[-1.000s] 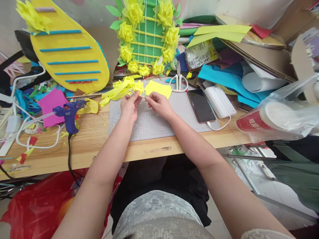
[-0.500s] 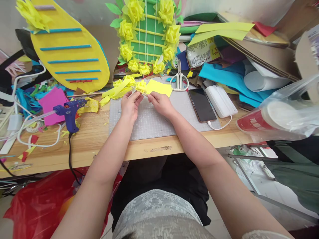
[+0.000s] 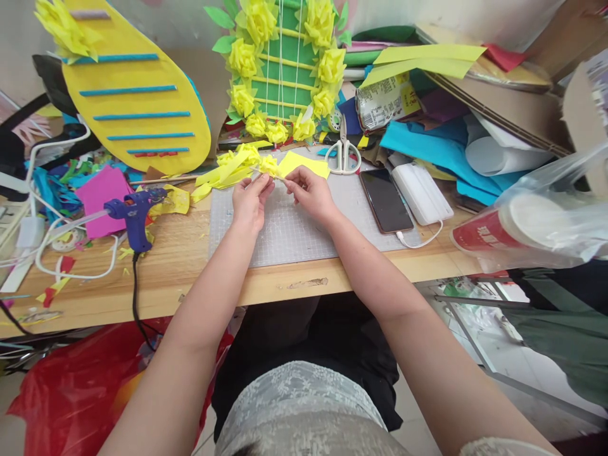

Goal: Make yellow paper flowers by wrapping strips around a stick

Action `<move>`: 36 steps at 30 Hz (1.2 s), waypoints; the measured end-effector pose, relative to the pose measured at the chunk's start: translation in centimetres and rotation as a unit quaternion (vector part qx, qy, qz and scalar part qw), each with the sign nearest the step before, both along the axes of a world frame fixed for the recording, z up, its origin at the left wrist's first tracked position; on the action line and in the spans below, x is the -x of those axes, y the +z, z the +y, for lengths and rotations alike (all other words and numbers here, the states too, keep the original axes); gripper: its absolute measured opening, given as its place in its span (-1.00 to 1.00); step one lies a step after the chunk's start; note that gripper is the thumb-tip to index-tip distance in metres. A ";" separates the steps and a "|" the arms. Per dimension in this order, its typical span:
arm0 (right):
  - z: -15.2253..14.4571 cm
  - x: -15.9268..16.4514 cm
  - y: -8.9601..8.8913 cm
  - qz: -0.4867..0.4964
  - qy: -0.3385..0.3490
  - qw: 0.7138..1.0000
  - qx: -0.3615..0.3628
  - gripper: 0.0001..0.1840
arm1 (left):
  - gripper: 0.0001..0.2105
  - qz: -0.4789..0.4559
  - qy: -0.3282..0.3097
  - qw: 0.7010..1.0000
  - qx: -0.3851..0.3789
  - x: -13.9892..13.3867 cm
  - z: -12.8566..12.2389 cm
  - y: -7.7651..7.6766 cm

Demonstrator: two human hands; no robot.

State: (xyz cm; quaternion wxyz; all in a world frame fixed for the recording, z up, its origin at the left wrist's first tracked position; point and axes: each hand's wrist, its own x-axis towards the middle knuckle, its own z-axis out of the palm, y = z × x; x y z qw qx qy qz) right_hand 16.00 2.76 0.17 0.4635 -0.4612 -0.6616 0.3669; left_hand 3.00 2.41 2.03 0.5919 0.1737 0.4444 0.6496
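Observation:
Over the grey cutting mat [image 3: 304, 234], my left hand [image 3: 249, 201] pinches a small yellow paper flower [image 3: 269, 166] on what looks like a thin stick. My right hand [image 3: 311, 191] faces it with thumb and fingertips pressed together at the flower's right lower edge; what those fingertips hold is too small to make out. A yellow paper sheet [image 3: 304, 164] lies just behind the right hand. Beyond the left hand is a heap of cut yellow paper strips and petals [image 3: 228, 170].
Scissors [image 3: 342, 155], a phone [image 3: 387, 201] and a white power bank [image 3: 422, 193] lie right of my hands. A blue glue gun [image 3: 137, 218] stands at left. Behind are a green board with yellow flowers [image 3: 280, 76] and a yellow board [image 3: 142, 101]. A bagged cup [image 3: 489, 228] sits right.
My right hand has shifted slightly up, its fingers more bent and a little apart from the left. The left hand still pinches the flower. The whole view has moved slightly.

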 end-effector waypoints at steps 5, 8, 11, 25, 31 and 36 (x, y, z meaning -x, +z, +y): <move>-0.2 -0.1 0.1 -0.042 -0.008 0.999 -0.029 -0.88 | -0.84 -0.025 -0.013 0.999 0.022 0.1 0.2 -0.3; -0.3 -0.2 0.3 -0.082 -0.015 0.996 -0.037 -0.83 | -0.84 -0.016 -0.018 1.000 0.011 0.1 0.2 -0.2; -0.4 -0.2 0.5 -0.118 -0.018 0.992 -0.038 -0.78 | -0.82 -0.006 -0.023 1.000 -0.006 0.0 0.1 -0.1; -0.2 -0.2 0.0 -0.085 -0.011 0.995 -0.043 -0.75 | -0.67 0.049 0.031 0.998 -0.032 -0.5 0.2 0.2; -0.1 -0.2 -0.3 -0.069 -0.019 0.996 -0.058 -0.78 | -0.75 0.005 -0.003 1.000 -0.012 -0.3 0.1 -0.1; -0.1 -0.3 -0.2 -0.093 -0.020 0.994 -0.052 -0.82 | -0.83 -0.022 -0.011 0.999 0.026 0.0 0.1 -0.2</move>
